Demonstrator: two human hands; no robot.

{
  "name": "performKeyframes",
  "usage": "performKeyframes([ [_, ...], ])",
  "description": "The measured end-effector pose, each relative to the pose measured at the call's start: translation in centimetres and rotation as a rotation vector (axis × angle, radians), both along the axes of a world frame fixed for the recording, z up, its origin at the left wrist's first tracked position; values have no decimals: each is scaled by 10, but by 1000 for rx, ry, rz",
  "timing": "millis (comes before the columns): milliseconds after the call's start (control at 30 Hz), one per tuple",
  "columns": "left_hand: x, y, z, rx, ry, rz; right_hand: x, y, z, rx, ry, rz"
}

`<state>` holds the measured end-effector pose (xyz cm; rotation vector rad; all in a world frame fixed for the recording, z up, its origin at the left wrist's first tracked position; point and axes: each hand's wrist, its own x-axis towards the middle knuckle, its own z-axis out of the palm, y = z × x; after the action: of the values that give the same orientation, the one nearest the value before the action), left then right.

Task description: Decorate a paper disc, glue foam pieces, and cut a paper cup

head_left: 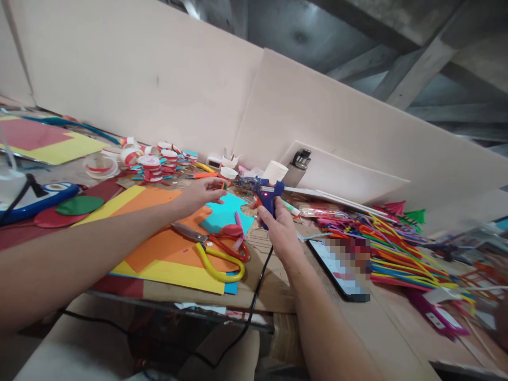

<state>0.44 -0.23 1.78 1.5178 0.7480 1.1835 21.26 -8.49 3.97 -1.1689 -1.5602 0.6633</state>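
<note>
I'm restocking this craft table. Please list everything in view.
Plastic glue gun: 1, blue, centre
Thin cord: 1, black, below glue gun
Paper sheets: several, orange, yellow, turquoise, centre
Metal scissors: count unclear, red, yellow handles, on paper
Flat discs: 2, green and red, left
Cup crafts: several, red, white, back left
Rectangular phone: 1, dark, right of cord
Thin fuzzy sticks: many, multicoloured, right
Upright panels: several, off-white, back
Smaller items: too jumbled to count
Left hand: 1, bare, near turquoise sheet
Right hand: 1, bare, on glue gun

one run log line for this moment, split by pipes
right hand: holding blue glue gun | left hand: small piece at fingertips | scissors: on coloured paper
</note>
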Motion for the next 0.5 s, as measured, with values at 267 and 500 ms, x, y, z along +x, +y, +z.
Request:
performKeyframes([
  [267, -1, 9, -9, 46, -31, -27, -2, -1, 4, 53, -211, -83],
  [500, 2, 6, -7, 67, -9, -16, -2, 0, 1, 89, -270, -93],
])
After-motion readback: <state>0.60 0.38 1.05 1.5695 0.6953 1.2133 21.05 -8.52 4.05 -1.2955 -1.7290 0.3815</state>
